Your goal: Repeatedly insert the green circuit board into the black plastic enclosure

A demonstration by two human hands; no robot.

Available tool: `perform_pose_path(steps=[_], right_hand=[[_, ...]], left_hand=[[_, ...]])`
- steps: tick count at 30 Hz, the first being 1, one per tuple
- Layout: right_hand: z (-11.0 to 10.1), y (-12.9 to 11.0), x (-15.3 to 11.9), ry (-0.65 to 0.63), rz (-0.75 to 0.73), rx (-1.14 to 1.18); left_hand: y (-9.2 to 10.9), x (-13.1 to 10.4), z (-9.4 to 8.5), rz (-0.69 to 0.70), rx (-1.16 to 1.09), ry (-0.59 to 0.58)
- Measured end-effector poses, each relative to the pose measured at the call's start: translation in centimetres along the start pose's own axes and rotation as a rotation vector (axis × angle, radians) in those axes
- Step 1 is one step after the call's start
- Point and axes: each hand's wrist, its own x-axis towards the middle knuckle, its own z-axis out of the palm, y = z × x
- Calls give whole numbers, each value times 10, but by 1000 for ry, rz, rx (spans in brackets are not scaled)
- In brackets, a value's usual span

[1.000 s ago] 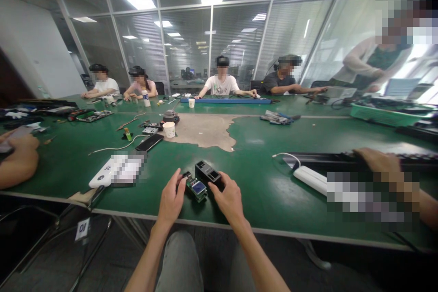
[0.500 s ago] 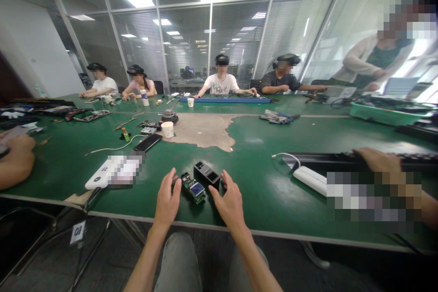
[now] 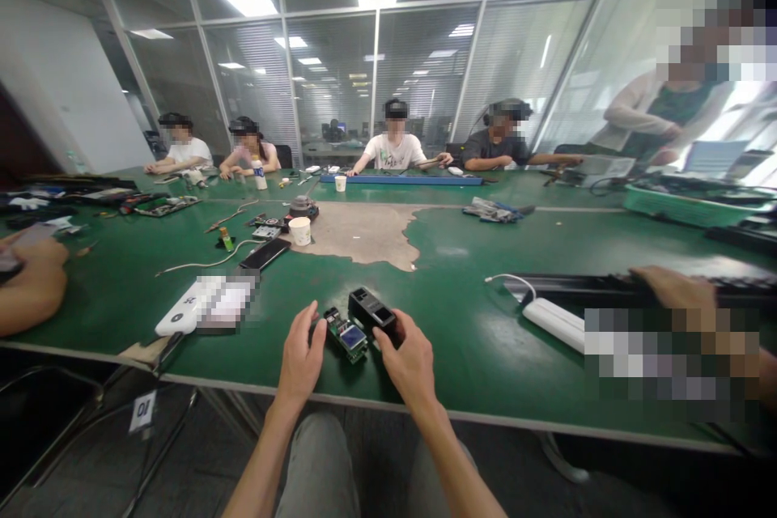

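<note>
A green circuit board (image 3: 346, 335) with a small blue-grey screen lies on the table in front of me. Just to its right is a black plastic housing (image 3: 370, 307) with rectangular cut-outs in its upper face. My right hand (image 3: 410, 358) has its thumb and fingers around the near end of this housing, which looks slightly tilted. My left hand (image 3: 302, 352) is open beside the board's left edge, its fingers pointing forward. Whether its thumb touches the board I cannot tell.
A white device (image 3: 187, 306), a dark phone (image 3: 265, 253) and a paper cup (image 3: 299, 231) are to the left. On the right, another person's hand (image 3: 680, 291) rests near a long black part (image 3: 583, 291) and a white bar (image 3: 555, 324). Several people sit across the green table (image 3: 486, 388).
My right hand has closed on the near end of the black housing, which has tilted a little. My left hand stays open beside the board.
</note>
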Motion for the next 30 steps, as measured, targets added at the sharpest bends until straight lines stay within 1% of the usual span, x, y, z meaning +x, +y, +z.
perform_pose_path(steps=[4,7,10,18,24,30], right_hand=[[-11,-20,1,-10,99,217],[-17,-39,1,-32,76,259],[-17,-50,-3,-54,36,235],[-3,-52,-18,-85,-10,126],[3,-53,-19,-39,-82,25],[6,-53,-22,-61,-76,-17]], left_hand=[[0,1,0,-16,-13,1],[0,1,-1,-22,-15,-4],[1,1,-2,-26,-14,1],[-1,0,-2,-65,-85,-10],[1,0,-3,-65,-79,-43],[2,0,-3,-51,-54,-49]])
